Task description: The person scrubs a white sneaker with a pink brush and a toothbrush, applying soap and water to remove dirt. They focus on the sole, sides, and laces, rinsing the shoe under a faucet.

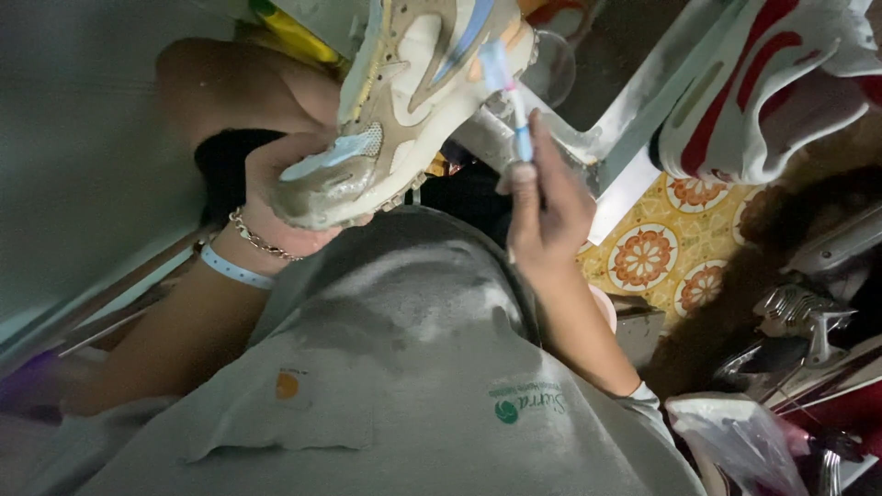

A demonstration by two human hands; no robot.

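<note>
Left hand (276, 216) cups the toe of a beige sneaker (404, 101), raised over the lap. Right hand (542, 207) pinches a small brush (514, 101) against its sidewall. Toe wet and grey; upper cleaner, cleaning judged partway.

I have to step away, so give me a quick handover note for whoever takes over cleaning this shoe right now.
Left hand: grip closed around the toe of the beige sneaker, held up, sole facing right.
Right hand: grip closed on a small blue-handled brush, its head against the sneaker's side near the sole.
Done: toe looks wet and foamy.
Left: cannot tell how much of the rest is cleaned. A red and white sneaker sits at upper right, untouched.
</note>
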